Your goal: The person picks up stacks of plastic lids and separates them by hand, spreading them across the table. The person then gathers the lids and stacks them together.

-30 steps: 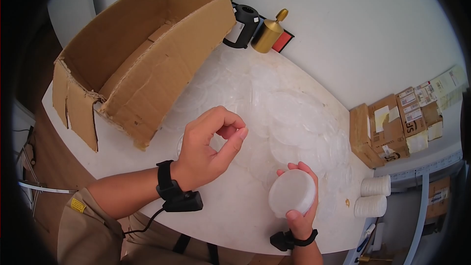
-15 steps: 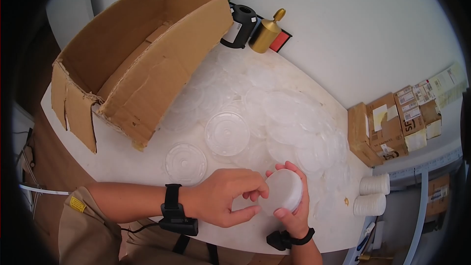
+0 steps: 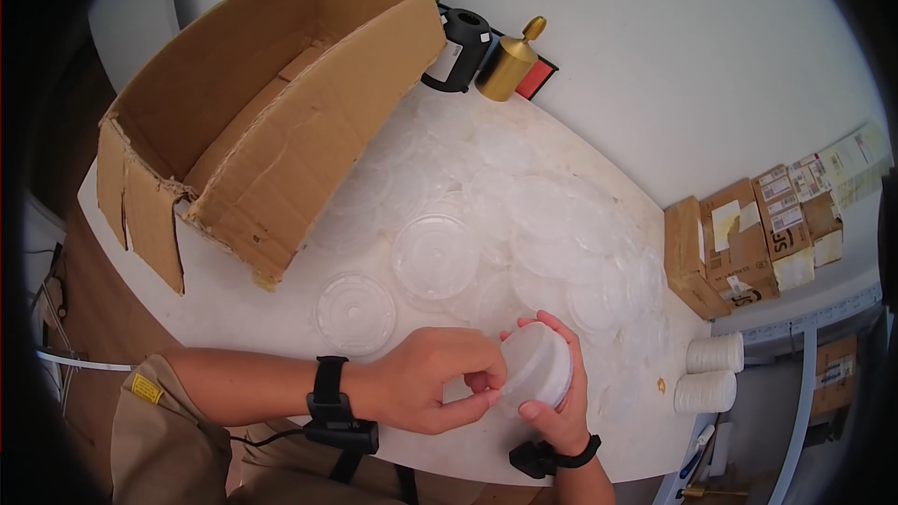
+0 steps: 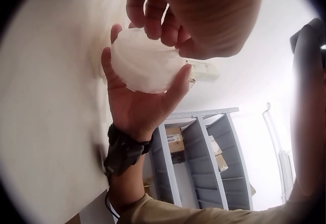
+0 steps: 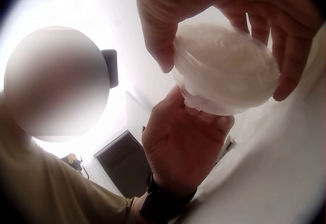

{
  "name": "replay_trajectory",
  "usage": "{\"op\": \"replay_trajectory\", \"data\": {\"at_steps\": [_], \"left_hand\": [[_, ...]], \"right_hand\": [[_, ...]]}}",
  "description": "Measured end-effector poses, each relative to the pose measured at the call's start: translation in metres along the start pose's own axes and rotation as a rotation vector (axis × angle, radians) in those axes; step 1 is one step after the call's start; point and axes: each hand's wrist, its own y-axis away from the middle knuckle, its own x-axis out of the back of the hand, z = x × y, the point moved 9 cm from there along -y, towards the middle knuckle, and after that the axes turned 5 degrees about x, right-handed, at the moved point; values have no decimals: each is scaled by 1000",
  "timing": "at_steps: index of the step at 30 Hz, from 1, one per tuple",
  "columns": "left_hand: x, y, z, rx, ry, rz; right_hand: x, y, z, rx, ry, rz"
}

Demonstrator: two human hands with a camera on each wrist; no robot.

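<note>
My right hand (image 3: 561,402) holds a short stack of round translucent plastic lids (image 3: 544,374), fingers behind it and thumb at the near edge. With thumb and fingertips together, my left hand (image 3: 426,382) pinches the left edge of the top lid. That lid's face (image 4: 145,63) looks creased and drawn toward the left fingertips in the left wrist view. The right wrist view shows my left fingers (image 5: 204,116) at the stack's lower edge. Two single lids, one (image 3: 354,313) nearer me and another (image 3: 436,255) beyond it, lie on the table.
Many loose overlapping lids (image 3: 561,224) cover the table's middle and right. A large open cardboard box (image 3: 318,122) stands at the back left. Behind it are a black device (image 3: 458,51) and a gold canister (image 3: 506,70). Two white stacks (image 3: 706,391) and cartons (image 3: 739,243) sit at the right.
My left hand has come down and right to the stack and now pinches the top lid's edge, which has begun to lift. The stack has tilted and shifted slightly left in my right hand.
</note>
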Motion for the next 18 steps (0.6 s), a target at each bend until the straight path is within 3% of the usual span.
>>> {"op": "replay_trajectory", "data": {"at_steps": [3,5,9,12,15,18], "left_hand": [[17,-3,11,-68,-43,128],[34,-2,20,-131,-223,302],[47,-6,24,-86,-454,383],[48,-6,16,15,-405,363],[14,-4,20,-129,-254,102],[-9,4,13,-122,-228,-27]], "right_hand": [[-1,-2,-7,6,26,36],[0,-2,-10,20,-5,66],[0,-1,-8,37,-28,60],[-2,-2,-6,21,-73,40],[-6,-3,-3,-3,-116,9],[-10,-2,1,-23,-136,-18]]}}
